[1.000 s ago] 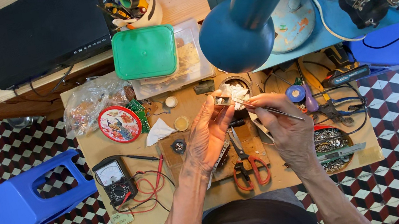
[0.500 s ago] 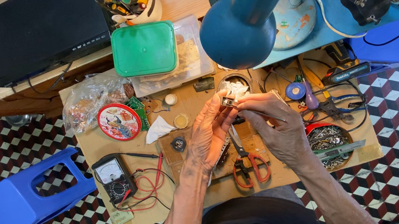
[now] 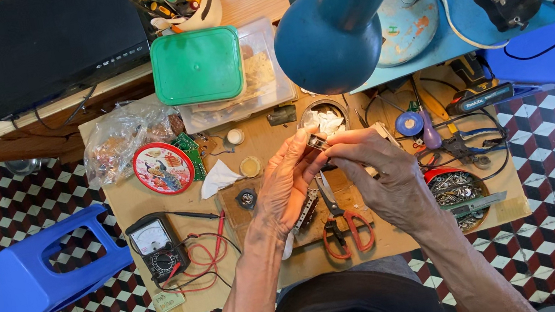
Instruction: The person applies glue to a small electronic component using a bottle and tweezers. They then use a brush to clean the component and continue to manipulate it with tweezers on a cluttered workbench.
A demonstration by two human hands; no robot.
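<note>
My left hand and my right hand meet over the middle of a low wooden work board. Their fingertips pinch a small metal part from both sides, the left thumb and fingers below it and the right fingers closing on it from the right. The part is tiny and partly hidden by the fingers. Just under the hands lie red-handled pliers, and behind them sits a small round tin with white scraps.
A multimeter with red leads lies at the left, beside a round red tin and a white tissue. A green-lidded box, a blue lamp, a dish of screws and a blue stool surround the board.
My right hand has moved left and closed in on the part held by my left hand. The thin tool that stuck out of the right hand no longer shows.
</note>
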